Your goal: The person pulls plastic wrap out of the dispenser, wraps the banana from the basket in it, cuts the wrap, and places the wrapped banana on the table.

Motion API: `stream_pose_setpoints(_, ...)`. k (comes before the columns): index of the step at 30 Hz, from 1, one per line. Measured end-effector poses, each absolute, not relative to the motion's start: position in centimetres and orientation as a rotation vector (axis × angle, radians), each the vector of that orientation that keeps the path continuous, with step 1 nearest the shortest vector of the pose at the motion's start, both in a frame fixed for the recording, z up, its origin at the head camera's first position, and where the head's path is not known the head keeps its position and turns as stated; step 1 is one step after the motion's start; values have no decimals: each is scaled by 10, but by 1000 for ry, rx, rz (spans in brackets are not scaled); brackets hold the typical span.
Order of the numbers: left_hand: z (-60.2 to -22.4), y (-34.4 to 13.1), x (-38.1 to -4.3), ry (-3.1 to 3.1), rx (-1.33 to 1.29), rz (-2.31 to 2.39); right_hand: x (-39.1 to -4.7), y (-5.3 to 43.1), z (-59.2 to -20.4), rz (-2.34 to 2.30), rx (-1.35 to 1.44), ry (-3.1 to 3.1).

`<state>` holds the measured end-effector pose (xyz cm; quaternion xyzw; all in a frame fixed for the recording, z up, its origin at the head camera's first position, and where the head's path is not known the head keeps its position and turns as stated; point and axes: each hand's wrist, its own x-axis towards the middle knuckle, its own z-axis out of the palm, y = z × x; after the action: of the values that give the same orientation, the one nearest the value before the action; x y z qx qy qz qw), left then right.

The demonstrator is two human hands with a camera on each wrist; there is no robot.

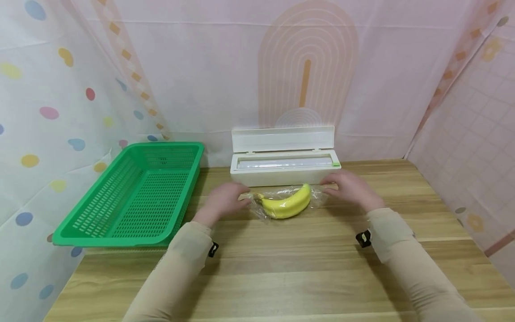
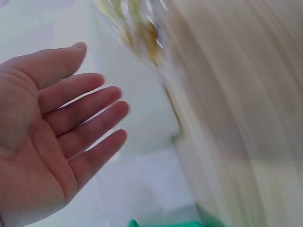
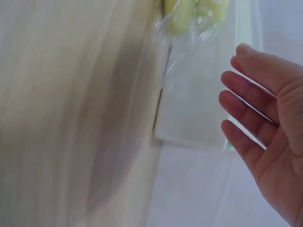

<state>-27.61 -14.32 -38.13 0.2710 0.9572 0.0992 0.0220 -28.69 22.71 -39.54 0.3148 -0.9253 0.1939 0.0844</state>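
A yellow banana (image 1: 287, 205) wrapped in clear plastic film (image 1: 259, 210) lies on the wooden table, just in front of a white film dispenser box. Loose film sticks out past both ends of the fruit. To its left is my left hand (image 1: 226, 200), fingers relaxed and slightly bent; the left wrist view shows the bare palm (image 2: 42, 132) apart from the film. My right hand (image 1: 349, 188) hovers at the opposite end, near the box's right corner. In the right wrist view its palm (image 3: 289, 123) holds nothing, and the film end hangs a little way off from the fingertips.
The white dispenser box (image 1: 285, 178) stands against the back curtain with its lid (image 1: 283, 139) raised and a film roll (image 1: 283, 163) inside. A green plastic basket (image 1: 189, 188) sits at the left of the table (image 1: 281, 286). Patterned curtains enclose the back and sides.
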Motion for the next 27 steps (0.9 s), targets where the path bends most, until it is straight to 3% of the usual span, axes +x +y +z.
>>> stream_pose_setpoints(5,-378,-115,-267,2987,962,431,-285,211,-395,624,945,-2754)
stream_pose_setpoints(13,-389,-82,-256,3012,942,478,-285,195,-403,671,949,-2776)
stream_pose_setpoints(27,-402,-63,-248,3055,881,353,-282,182,-414,663,926,-2746)
